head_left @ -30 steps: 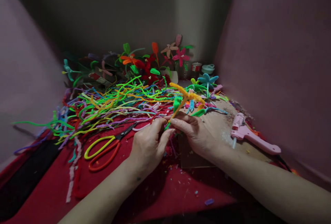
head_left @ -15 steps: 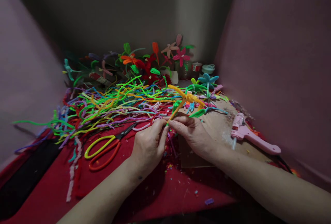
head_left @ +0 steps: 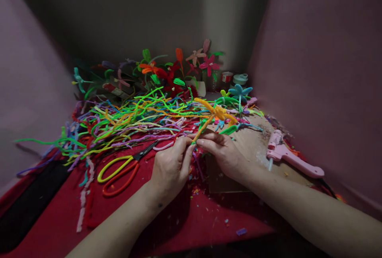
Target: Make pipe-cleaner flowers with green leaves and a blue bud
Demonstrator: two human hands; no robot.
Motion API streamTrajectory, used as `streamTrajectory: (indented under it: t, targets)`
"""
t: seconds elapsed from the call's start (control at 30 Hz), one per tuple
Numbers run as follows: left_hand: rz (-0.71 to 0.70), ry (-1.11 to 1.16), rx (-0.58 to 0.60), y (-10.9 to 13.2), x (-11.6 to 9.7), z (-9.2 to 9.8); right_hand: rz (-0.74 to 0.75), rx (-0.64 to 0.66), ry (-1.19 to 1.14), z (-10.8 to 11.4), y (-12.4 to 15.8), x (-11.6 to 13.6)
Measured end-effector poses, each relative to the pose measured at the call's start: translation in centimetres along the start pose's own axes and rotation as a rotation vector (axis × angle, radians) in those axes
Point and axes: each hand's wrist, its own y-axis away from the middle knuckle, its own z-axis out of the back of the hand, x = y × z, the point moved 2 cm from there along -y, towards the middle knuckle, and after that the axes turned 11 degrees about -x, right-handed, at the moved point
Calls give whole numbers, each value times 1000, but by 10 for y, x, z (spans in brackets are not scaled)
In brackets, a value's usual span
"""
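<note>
Between my hands, over the middle of the table, is an orange pipe-cleaner flower (head_left: 219, 112), its stem slanting down to my fingertips. My left hand (head_left: 172, 162) pinches the lower end of the stem, where a bit of green shows. Close beside it, the closed fingers of my right hand (head_left: 219, 150) grip the same stem from the right. A green leaf-like piece (head_left: 203, 123) shows behind the stem; whether it is attached I cannot tell. Scissors (head_left: 128, 168) with one yellow and one red handle lie left of my left hand.
Loose pipe cleaners (head_left: 143, 119) spread in a heap across the back of the red cloth (head_left: 191, 226). Finished pipe-cleaner flowers (head_left: 168, 73) stand behind them. At right, a pink glue gun (head_left: 291, 155) rests on a cardboard sheet (head_left: 253, 146). A blue flower (head_left: 239, 91) stands behind the cardboard.
The orange flower has turned slightly, so its centre faces me a little more. My right fingertips have shifted slightly on the stem. The surrounding things stay put.
</note>
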Motion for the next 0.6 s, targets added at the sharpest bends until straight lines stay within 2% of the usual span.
streamTrajectory:
  t: [0.07,0.13,0.27,0.33,0.47,0.6]
  targets:
    - [112,84,18,-1,-2,1,-18,-15,-13,0,0,-1]
    - [293,238,49,-2,-3,1,-39,-6,-40,0,0,-3]
    - [751,696,160,-2,-5,-2,-40,76,-90,-2,2,-3]
    - [910,928,217,-2,-5,-5,-22,115,-85,-3,2,-2]
    - [1031,1270,365,-4,1,-11,13,186,-111,-2,2,-1]
    - [1041,1326,418,-4,7,-14,19,209,-143,0,-1,-4]
